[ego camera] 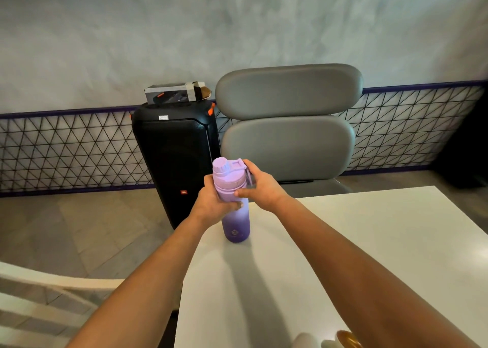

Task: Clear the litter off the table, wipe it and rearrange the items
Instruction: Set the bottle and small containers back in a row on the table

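Purple gradient metal bottle (235, 215) stands upright on white desk (369, 242) — both hands' grip clamped round it, left hand (215, 202) below, right hand (260, 186) above, probably steadying it for placement.

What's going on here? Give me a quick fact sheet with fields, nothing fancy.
item held: purple bottle, upright on the white table near its far left corner
left hand: grips the bottle's body
right hand: grips it near the lid
behind table: grey chair, black speaker with a box on top
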`<state>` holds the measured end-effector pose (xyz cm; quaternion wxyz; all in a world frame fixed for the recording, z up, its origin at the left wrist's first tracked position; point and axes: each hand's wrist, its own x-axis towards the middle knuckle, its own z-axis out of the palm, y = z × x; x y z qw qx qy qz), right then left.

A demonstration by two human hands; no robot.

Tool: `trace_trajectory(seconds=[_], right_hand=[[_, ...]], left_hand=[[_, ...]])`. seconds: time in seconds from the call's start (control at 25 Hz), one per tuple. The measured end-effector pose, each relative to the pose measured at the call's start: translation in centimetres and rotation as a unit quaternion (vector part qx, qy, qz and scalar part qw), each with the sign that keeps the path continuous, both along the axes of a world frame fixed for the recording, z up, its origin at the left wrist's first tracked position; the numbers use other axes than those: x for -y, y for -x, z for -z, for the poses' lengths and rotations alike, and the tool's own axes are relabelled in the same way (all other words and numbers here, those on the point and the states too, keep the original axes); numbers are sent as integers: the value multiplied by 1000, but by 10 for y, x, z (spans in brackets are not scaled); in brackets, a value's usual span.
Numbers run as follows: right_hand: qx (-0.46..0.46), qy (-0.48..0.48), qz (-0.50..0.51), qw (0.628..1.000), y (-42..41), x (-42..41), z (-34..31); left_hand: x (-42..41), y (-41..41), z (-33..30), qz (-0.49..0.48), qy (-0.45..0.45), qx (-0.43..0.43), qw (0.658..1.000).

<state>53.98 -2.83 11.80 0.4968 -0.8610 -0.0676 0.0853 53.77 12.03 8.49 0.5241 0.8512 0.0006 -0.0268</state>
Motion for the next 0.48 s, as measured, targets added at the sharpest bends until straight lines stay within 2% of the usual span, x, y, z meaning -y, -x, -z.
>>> trace_trajectory(seconds=[0.04,0.16,0.24,0.36,0.48], right_hand=[[3,15,-4,1000,0,0,0],[63,152,33,986,6,10,-6],[69,142,80,984,23,22,-11],[9,124,59,990,66,41,-7],[-77,155,-8,985,125,56,12]], left_hand=[[-1,-1,0,0,3,-5,1000],[-5,3,-2,11,39,-32,999],[-9,16,-2,-13,13,-79,997],[-12,61,17,-38,-30,-149,988],[2,137,55,25,-24,-214,976]])
